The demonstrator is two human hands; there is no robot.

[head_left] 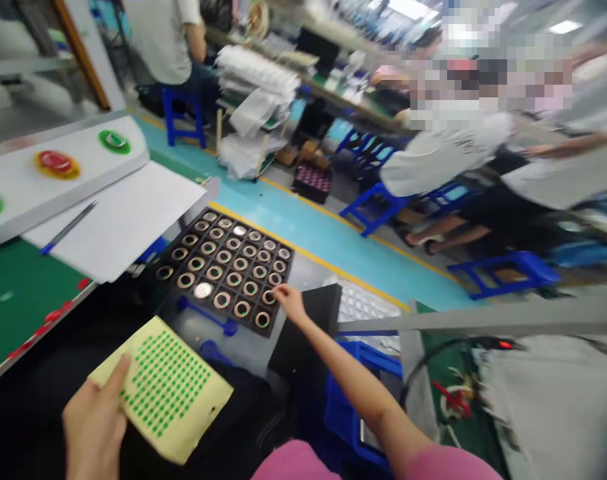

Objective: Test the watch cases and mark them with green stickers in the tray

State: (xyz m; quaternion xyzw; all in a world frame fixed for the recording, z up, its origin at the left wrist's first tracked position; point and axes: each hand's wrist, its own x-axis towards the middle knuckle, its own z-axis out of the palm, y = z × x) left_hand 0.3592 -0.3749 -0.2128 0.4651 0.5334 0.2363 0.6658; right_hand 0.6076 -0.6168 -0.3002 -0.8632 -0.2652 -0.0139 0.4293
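Note:
My left hand (97, 420) grips a pale yellow sheet of green dot stickers (170, 383), thumb on top, low in the view. Past it lies a black compartment tray (243, 297) with rows of copper-coloured rings; several rings carry a small green dot. A few cells show a shiny silver disc (202, 291) instead. My right hand (289, 301) reaches to the tray's right edge, its fingertips pinched together at a ring (268, 297). Whether a sticker sits between those fingers is too small to make out.
On the left, a white control panel (13, 180) has green and red buttons, with white paper (118, 213) and a pen (70, 225) beside it. A blue bin (340, 400) stands below my right arm. People sit on blue stools (503, 273) across the blue aisle.

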